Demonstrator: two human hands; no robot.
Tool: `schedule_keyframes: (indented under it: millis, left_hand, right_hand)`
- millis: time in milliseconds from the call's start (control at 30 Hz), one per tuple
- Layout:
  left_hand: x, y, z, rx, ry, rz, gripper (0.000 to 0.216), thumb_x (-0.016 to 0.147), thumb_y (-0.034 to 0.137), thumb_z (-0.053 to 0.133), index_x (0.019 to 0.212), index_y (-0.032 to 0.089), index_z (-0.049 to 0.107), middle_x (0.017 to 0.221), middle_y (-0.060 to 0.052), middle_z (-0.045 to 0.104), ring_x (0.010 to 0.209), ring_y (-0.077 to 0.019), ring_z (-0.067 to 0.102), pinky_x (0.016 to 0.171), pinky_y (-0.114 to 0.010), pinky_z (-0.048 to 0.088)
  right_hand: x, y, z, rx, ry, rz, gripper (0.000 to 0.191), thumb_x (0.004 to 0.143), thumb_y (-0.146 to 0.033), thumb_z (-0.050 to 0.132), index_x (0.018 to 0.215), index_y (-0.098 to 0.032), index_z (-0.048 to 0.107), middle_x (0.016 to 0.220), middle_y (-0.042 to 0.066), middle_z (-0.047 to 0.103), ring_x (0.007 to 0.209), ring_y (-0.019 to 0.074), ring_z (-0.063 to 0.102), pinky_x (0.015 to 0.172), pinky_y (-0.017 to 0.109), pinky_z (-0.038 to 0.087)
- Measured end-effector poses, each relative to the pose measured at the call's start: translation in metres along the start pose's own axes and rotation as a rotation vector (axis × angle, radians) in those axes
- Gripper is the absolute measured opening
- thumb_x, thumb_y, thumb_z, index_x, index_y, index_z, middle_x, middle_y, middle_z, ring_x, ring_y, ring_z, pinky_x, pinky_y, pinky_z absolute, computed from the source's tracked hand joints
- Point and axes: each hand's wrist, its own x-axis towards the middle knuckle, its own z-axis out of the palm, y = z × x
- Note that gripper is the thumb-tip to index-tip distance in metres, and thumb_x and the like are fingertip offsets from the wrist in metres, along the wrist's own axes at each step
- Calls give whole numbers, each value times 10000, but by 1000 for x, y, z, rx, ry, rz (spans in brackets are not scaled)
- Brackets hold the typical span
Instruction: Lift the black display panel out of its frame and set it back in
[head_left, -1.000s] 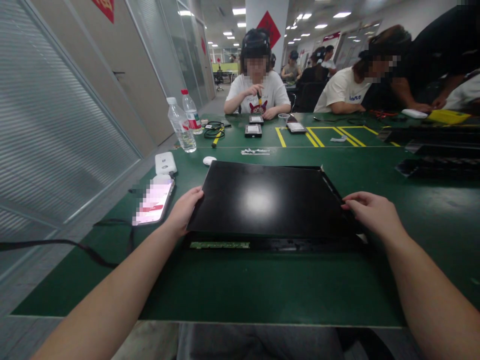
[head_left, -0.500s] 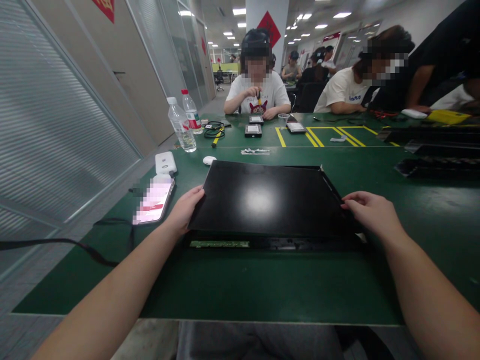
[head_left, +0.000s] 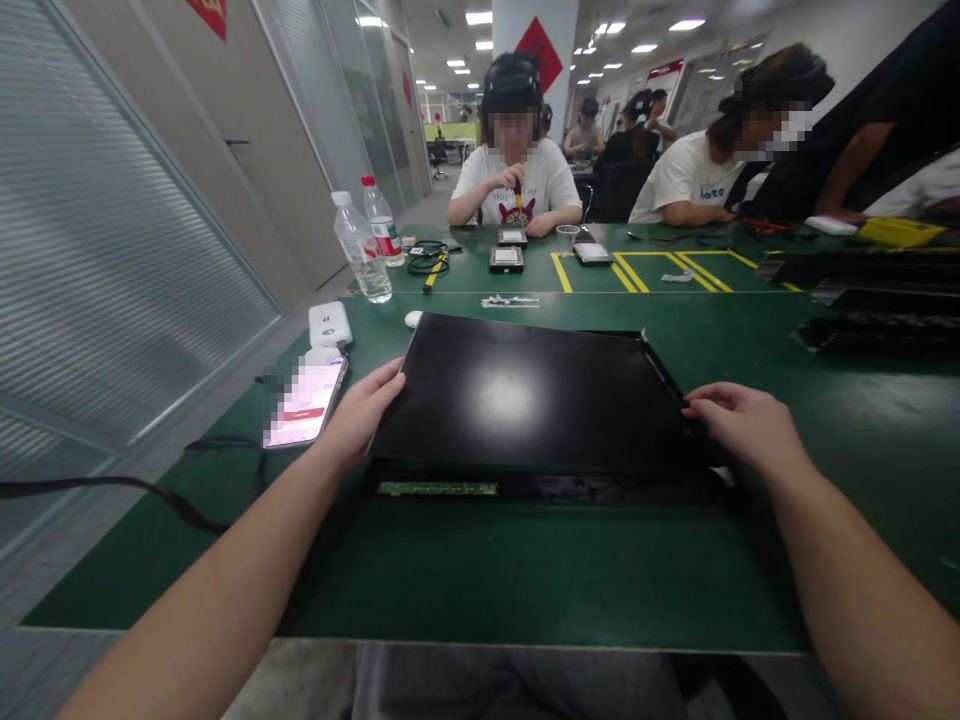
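Observation:
A glossy black screen panel [head_left: 502, 390] lies in front of me over a shallow black frame [head_left: 600, 489], its left side lifted and set off to the left. My left hand [head_left: 367, 408] grips the panel's left edge, thumb on top and fingers partly hidden at the side. My right hand [head_left: 739, 415] is closed in a pinch on the right rim of the frame. Along the front of the frame, below the panel, a narrow green circuit board [head_left: 437, 489] shows. The panel's underside is hidden.
Left of my arm are a lit phone [head_left: 306, 402], a white device [head_left: 330, 325] and a black strap [head_left: 172, 500]. Two bottles [head_left: 366, 255] stand at the far left. Across the green table, a person [head_left: 514, 180] handles hard drives [head_left: 506, 259]. Dark long parts [head_left: 885, 335] lie right.
My left hand has shifted the panel slightly left and raised its left side a little, covering more of the white mouse-like object behind it. My right hand stays on the frame's rim.

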Motion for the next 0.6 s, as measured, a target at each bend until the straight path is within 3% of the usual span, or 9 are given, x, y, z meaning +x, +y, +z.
schedule_keyframes:
  millis: [67,167,267,600]
  left_hand:
    - [8,-8,-7,144,11,100,503,857,343,763,1341,211,776,1343,-120,781,1265,-341,717,1055,-441,595]
    - [21,-19,-17,416,59,253,456,850,405,726,1264,236,814,1610,-99,602,1547,-360,473,1277,-492,376]
    - [30,-28,-24,576,24,279,527,868,467,683,1312,206,792,1669,-129,526,1574,-371,430,1313,-525,296]
    - [37,-39,-30,739,-40,285,615,870,554,649,1337,169,757,1674,-185,466,1574,-398,418,1318,-533,283]
  right_hand:
    - [0,0,0,0,1,6,197,765,-353,608,840,-271,771,801,58,807,690,261,690,716,409,512]
    - [1,1,0,2,2,9,215,763,-357,607,854,-265,778,817,59,812,695,261,691,719,412,510]
    - [2,3,0,9,-2,8,235,759,-359,602,866,-258,785,829,57,815,686,251,685,703,405,507]
    - [-5,-3,-1,172,0,52,177,721,-312,636,824,-245,763,804,73,795,638,215,642,580,344,526]
